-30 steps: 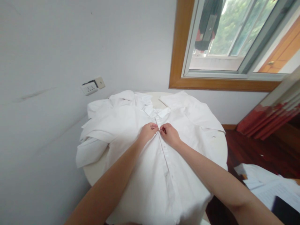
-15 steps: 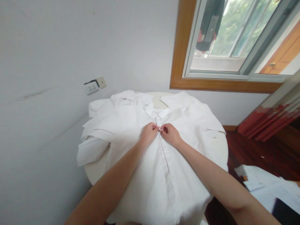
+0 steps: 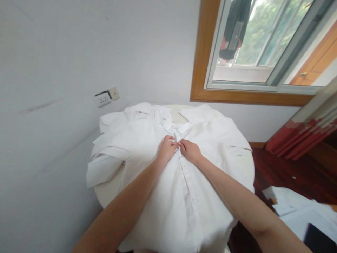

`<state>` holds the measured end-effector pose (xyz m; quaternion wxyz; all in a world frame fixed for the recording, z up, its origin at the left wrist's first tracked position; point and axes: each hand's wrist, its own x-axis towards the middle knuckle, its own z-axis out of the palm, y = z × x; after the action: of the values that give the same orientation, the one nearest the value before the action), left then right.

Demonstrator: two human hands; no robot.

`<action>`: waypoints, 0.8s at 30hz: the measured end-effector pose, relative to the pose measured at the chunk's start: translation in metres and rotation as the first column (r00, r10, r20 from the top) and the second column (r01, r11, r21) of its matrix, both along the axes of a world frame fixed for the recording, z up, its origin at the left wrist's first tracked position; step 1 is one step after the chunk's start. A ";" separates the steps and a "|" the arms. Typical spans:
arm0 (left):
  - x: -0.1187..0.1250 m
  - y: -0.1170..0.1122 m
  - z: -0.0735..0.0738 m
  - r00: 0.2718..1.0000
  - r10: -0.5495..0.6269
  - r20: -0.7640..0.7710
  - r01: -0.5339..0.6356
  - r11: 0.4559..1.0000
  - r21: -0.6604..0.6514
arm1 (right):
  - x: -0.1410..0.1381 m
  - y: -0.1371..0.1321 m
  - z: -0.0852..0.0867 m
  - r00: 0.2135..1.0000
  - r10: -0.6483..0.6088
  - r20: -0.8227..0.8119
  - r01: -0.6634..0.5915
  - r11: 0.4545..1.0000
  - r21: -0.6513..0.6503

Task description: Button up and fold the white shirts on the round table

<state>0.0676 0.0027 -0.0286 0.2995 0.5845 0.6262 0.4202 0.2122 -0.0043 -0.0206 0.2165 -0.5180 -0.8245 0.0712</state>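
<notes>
A white shirt [image 3: 163,196] lies spread front side up over a round, pale table [image 3: 249,168], its collar [image 3: 181,127] towards the wall. At the front placket, a little below the collar, my left hand [image 3: 166,147] pinches the fabric edge between thumb and fingers. My right hand [image 3: 190,150] meets it from the other side, its fingertips closed on the same placket. Both sets of fingertips touch or nearly touch. Whatever small part lies between them is hidden. Lower down, the placket runs on towards me with small buttons along it.
More white cloth [image 3: 105,168] is bunched at the table's left. Behind stands a wall with a socket [image 3: 102,99] and a wood-framed window [image 3: 197,70]. A red and cream curtain [image 3: 297,135] hangs at right. Papers [image 3: 302,211] and a dark flat object [image 3: 319,239] lie at lower right.
My right hand's fingers have curled in more tightly at the placket. My left fingers have spread slightly and shifted a little. The shirt stays in place.
</notes>
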 end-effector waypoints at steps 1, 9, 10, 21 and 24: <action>0.000 0.000 -0.001 1.000 0.000 0.011 0.000 1.000 0.009 | 0.001 0.001 0.000 1.000 0.004 -0.005 -0.004 1.000 -0.003; 0.009 -0.002 -0.001 0.991 -0.066 -0.118 0.078 0.992 0.098 | 0.004 0.011 0.000 0.990 -0.045 -0.137 0.029 0.993 -0.118; 0.011 -0.005 0.001 0.982 -0.062 -0.176 0.084 0.989 0.118 | 0.005 0.013 -0.001 0.985 -0.048 -0.163 0.025 0.990 -0.137; 0.006 -0.007 -0.001 0.972 -0.110 -0.206 0.145 0.976 0.163 | 0.005 0.013 -0.002 0.975 -0.069 -0.211 0.029 0.982 -0.187; 0.004 -0.005 -0.003 0.959 -0.129 -0.251 0.173 0.972 0.162 | 0.004 0.011 -0.001 0.983 -0.073 -0.169 0.043 0.984 -0.174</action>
<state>0.0714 -0.0024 -0.0314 0.1985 0.7018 0.5700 0.3784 0.2160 0.0065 -0.0213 0.2451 -0.5502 -0.7778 0.1798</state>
